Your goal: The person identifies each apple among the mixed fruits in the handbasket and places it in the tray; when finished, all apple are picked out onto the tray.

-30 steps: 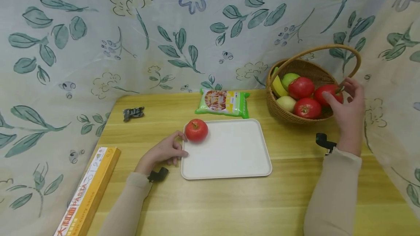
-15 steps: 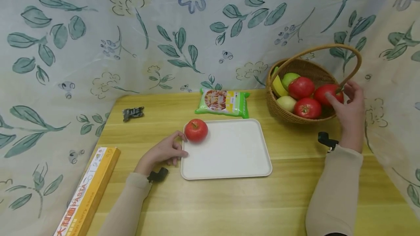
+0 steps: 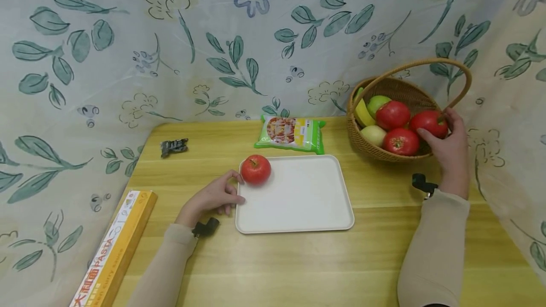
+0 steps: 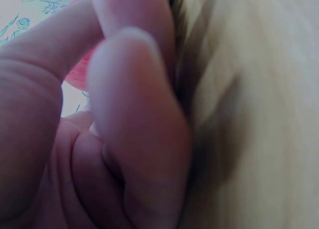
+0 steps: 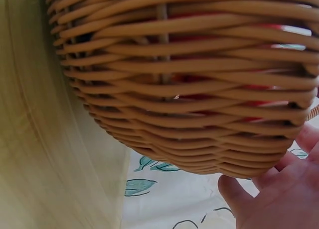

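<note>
At the left rim of the white tray (image 3: 298,198), my left hand (image 3: 215,193) holds the edge with thumb and index finger; its other fingers curl below. A red apple (image 3: 256,169) sits in the tray's upper left corner, close to the index finger. On the right, my right hand (image 3: 451,148) reaches over the side of the wicker basket (image 3: 367,148), thumb and fingers around a red apple (image 3: 426,123) with a stem. In the right wrist view, the basket wall (image 5: 189,89) hides most of the fruit, and the hand (image 5: 284,189) is partly seen.
Other red fruit (image 3: 393,115), a green fruit (image 3: 378,104), a pale fruit (image 3: 373,135) and a banana (image 3: 363,112) lie in the basket. A green food packet (image 3: 292,134) lies behind the tray. A black wrapper (image 3: 174,147) and a pasta box (image 3: 115,250) are at left.
My right hand has come down and in slightly, with its fingers closing around the red apple in the basket. The left hand, the tray and the apple on it stay put.
</note>
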`<state>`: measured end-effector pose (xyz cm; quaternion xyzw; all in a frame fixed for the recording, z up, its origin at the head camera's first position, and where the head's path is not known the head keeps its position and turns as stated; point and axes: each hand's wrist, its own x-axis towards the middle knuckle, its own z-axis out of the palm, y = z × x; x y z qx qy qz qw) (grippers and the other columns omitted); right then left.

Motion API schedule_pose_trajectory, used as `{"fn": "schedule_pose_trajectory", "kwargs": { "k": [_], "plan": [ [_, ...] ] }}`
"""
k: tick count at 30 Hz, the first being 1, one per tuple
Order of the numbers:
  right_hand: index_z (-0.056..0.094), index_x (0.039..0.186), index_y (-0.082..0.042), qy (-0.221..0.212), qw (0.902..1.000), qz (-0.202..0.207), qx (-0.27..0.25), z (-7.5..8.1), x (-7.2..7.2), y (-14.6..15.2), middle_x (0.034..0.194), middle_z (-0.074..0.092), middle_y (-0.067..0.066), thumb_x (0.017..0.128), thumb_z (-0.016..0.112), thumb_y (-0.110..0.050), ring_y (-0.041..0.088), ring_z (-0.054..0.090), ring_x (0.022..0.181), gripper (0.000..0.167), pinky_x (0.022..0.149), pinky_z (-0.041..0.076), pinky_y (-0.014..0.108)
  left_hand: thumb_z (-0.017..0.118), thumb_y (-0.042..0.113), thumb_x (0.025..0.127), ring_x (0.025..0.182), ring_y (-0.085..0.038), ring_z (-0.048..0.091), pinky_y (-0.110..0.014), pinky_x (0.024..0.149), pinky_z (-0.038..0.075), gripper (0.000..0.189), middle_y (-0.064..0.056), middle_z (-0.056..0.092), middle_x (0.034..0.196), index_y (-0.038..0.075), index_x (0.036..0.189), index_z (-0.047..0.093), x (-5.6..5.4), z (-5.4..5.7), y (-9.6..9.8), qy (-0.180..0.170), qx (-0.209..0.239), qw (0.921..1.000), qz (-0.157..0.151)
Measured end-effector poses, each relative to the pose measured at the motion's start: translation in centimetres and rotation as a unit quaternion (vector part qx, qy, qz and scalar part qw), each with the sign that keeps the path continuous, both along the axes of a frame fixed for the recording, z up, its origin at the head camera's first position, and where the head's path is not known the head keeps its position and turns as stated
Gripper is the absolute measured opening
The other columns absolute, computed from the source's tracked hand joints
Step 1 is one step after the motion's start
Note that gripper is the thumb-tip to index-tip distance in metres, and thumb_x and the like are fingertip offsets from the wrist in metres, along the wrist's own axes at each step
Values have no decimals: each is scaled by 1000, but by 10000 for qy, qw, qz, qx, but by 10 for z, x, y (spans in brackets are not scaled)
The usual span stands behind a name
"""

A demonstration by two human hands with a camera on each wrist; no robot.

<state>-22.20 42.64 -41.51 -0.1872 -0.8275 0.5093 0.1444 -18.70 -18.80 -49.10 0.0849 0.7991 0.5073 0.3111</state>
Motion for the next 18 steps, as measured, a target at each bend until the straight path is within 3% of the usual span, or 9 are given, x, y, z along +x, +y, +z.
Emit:
{"fn": "schedule_pose_trajectory", "kwargs": {
  "k": [18],
  "plan": [
    [29, 166, -34, 223, 9989, -414, 36, -2, -3, -7, 175, 30, -9, 98, 73, -35, 10, 24, 163, 81, 134, 19, 32, 85, 24, 91, 49, -14, 60, -24, 46, 45, 60, -3, 67, 76, 17, 135, 45, 0, -1, 0, 27, -51, 10000, -6]
  ]
}}
